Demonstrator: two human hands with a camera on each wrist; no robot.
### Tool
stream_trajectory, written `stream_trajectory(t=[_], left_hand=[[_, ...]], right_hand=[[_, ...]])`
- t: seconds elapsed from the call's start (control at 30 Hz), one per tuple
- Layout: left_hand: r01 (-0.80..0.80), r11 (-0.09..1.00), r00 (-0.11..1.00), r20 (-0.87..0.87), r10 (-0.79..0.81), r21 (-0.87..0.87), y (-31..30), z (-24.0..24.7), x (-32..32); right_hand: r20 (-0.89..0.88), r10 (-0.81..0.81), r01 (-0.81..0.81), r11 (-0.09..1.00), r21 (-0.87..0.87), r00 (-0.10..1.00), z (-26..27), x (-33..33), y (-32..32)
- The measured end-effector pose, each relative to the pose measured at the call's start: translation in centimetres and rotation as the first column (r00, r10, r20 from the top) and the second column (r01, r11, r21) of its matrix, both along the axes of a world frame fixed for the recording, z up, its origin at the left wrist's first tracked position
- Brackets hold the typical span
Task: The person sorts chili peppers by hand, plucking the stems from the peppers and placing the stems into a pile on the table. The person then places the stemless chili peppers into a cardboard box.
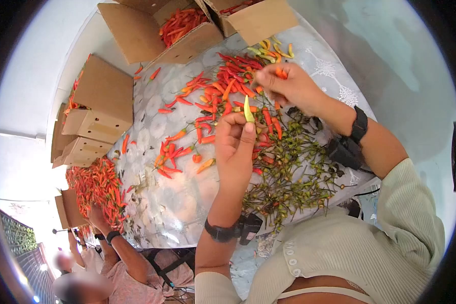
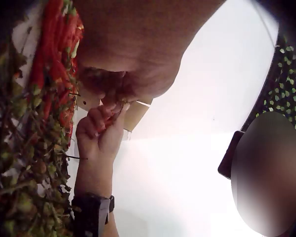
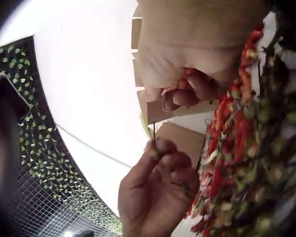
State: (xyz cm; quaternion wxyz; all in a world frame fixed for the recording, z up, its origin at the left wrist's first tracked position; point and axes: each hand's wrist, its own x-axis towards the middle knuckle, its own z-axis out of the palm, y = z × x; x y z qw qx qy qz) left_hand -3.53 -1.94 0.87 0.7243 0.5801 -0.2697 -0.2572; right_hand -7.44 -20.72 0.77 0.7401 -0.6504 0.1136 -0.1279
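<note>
My left hand (image 1: 234, 147) pinches a pale yellow-green chili pepper (image 1: 249, 110) between thumb and forefinger, its tip pointing up. In the right wrist view, thin green stems (image 3: 155, 132) show at the left fingertips. Across from it, my right hand (image 1: 291, 86) is curled round orange-red chili peppers (image 1: 281, 74), which also show inside its fingers in the right wrist view (image 3: 180, 85). Its thumb and forefinger come together near the left hand. Below both hands spreads a heap of loose red and orange chili peppers (image 1: 228, 76), beside a pile of green stems (image 1: 294, 177).
Cardboard boxes of red chilies stand at the back (image 1: 187, 43) and left (image 1: 99, 96). A few yellow chilies (image 1: 273, 49) lie by the far edge. Another large chili heap (image 1: 99, 187) is at the left, where another person's hand (image 1: 97, 217) reaches in. A patterned cloth (image 1: 159, 202) covers the table.
</note>
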Motion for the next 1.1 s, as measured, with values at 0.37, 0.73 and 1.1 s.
stream_trajectory(t=[0.37,0.73,1.1], left_hand=[[-0.088,0.996,0.996,0.019,0.088,0.02,0.1,-0.4,0.8],[-0.129,0.988,0.987,0.107,0.12,0.086,0.3,-0.6,0.5],[-0.064,0.997,0.978,0.2,0.057,0.03,0.7,-0.8,0.6]], right_hand=[[0.075,0.215,-0.221,0.971,0.085,0.974,1.2,-1.2,2.6],[0.118,0.223,-0.214,0.973,-0.083,0.968,-0.6,-0.4,2.2],[-0.006,0.416,-0.389,0.854,0.345,0.909,-0.1,-0.9,1.9]])
